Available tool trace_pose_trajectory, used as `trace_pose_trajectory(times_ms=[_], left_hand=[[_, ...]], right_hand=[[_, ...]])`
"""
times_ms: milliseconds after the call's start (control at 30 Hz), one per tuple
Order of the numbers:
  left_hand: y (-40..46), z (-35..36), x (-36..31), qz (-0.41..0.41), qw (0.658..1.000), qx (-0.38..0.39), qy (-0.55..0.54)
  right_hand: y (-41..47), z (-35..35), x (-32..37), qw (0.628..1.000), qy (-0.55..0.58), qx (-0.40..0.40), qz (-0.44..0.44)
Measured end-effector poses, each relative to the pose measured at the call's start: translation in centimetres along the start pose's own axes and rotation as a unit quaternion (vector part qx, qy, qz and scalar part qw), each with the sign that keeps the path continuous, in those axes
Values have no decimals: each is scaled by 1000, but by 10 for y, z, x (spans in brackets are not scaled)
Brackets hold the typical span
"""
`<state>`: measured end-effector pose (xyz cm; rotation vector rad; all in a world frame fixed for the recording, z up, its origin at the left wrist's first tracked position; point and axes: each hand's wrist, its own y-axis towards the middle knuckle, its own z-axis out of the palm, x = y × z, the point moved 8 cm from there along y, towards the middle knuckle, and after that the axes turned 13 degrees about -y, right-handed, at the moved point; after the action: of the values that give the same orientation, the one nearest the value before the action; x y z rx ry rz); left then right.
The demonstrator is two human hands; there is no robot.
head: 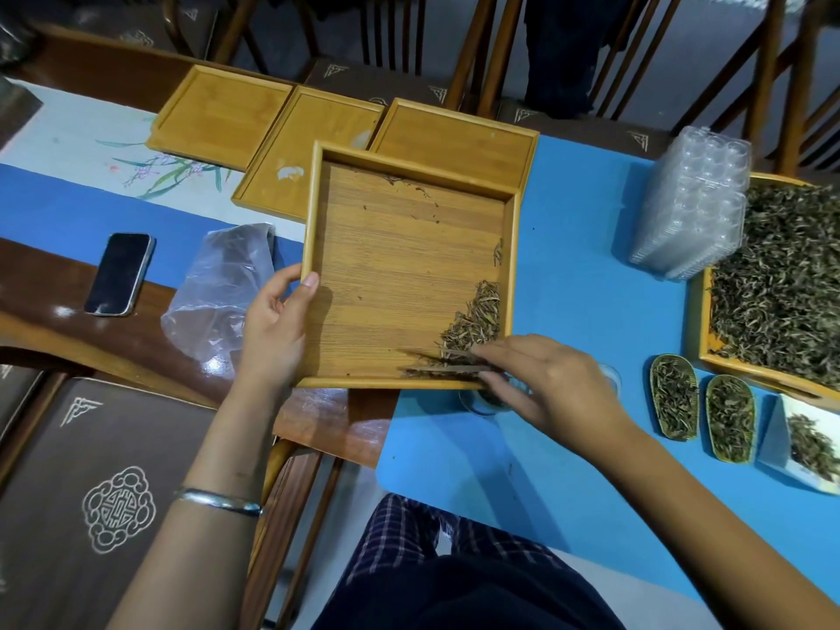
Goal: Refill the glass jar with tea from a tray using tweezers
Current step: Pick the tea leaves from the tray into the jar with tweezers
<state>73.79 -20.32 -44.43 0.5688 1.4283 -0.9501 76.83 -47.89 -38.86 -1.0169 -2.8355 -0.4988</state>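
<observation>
The glass jar (484, 400) stands on the blue mat (568, 288) just under the near right corner of the wooden tray (409, 266), mostly hidden by the right hand (550, 379) and the tray's edge; only part of its clear rim and some tea inside show. The right hand reaches in from the right, its fingers pinched on the tweezers (447, 363), whose blurred tips lie across the near edge of the tray beside the tea (477, 320). That small heap of dry leaves is gathered in the tray's near right corner, with a few stray bits near the far wall. The left hand (277, 329) grips the tray's left rim, thumb over the top and fingers curled beneath; a silver bangle (218, 500) sits on that forearm. To the left, a crumpled clear plastic bag (222, 288) and a dark phone (119, 274) lie on the table. To the right, two small scoops (702, 409) filled with tea rest on the mat, near a large tray of loose tea (782, 284) and a stack of clear plastic containers (695, 202). Farther off, three empty wooden trays (309, 129) lie in a row, with chairs (568, 52) beyond.
</observation>
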Motion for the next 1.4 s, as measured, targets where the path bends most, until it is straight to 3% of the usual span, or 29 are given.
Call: trace_pose_trajectory(times_ms=[167, 367, 767, 1033, 1400], left_hand=[[-1, 0, 0, -1, 1000, 6, -4], [-2, 3, -3, -4, 1000, 18, -1], [1, 2, 0, -11, 1000, 2, -5], [3, 0, 2, -13, 1000, 2, 2], [2, 3, 1, -8, 1000, 9, -8]], right_hand=[[36, 15, 53, 999, 35, -3, -41], [35, 20, 60, 996, -25, -1, -86], [-34, 9, -13, 995, -99, 24, 3], [-46, 2, -28, 987, -161, 23, -4], [-44, -10, -34, 991, -116, -14, 69]])
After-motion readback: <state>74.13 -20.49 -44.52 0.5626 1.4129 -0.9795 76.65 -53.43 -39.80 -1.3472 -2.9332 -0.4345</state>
